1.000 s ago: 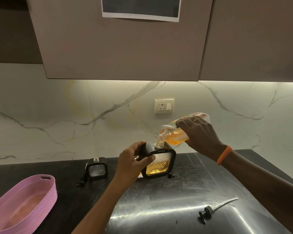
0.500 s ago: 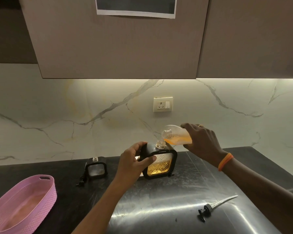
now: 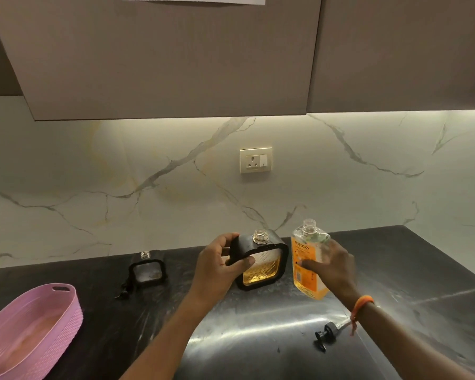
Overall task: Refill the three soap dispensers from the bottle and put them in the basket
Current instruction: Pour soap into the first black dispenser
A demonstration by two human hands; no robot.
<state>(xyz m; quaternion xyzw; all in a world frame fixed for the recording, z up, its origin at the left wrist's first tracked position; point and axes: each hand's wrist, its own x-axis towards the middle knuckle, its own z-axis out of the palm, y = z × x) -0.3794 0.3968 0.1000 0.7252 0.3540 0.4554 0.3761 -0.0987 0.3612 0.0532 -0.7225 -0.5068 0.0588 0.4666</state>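
Note:
A square black-framed soap dispenser (image 3: pixel 269 266) stands open-necked on the dark counter, partly filled with amber liquid. My left hand (image 3: pixel 220 266) grips its left side, thumb across the front. Just to its right the refill bottle (image 3: pixel 306 248) of orange soap stands upright, cap off, with my right hand (image 3: pixel 331 266) wrapped around its body. A second, smaller dispenser (image 3: pixel 148 271) stands open further left, a black pump head lying at its foot. The pink woven basket (image 3: pixel 66 311) sits at the lower left with nothing in it.
A black pump head with its clear tube (image 3: pixel 328 331) lies on the counter near my right forearm. The dark counter (image 3: pixel 258 338) runs to a marble backsplash with a wall socket (image 3: pixel 255 159). Wall cabinets (image 3: pixel 176 56) hang overhead.
My right hand has tipped the refill bottle back from pouring over the dispenser's neck and brought it down upright to the right of the dispenser. My left hand kept hold of the dispenser.

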